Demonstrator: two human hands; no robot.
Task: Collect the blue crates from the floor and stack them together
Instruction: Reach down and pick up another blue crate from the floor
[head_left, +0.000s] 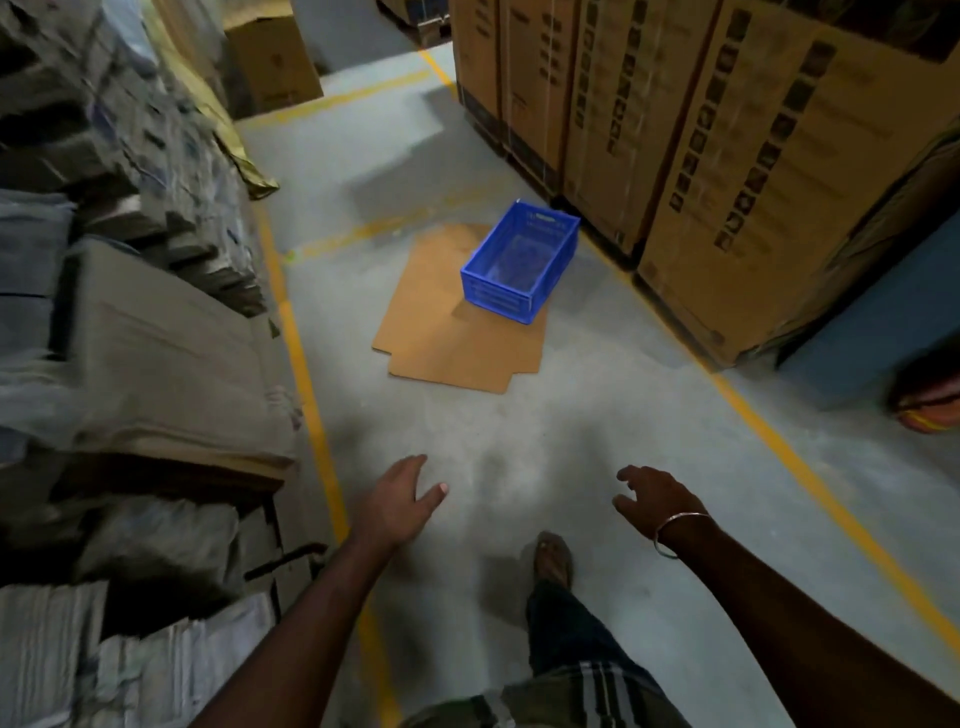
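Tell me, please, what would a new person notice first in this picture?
First, the bright blue crate, empty, standing on a flattened cardboard sheet in the middle of the grey aisle. Then the two bare hands, left hand and right hand, reaching forward and holding nothing. Tall cardboard boxes line the right side.

Head-worn camera looks forward and down along the aisle floor (519, 441).
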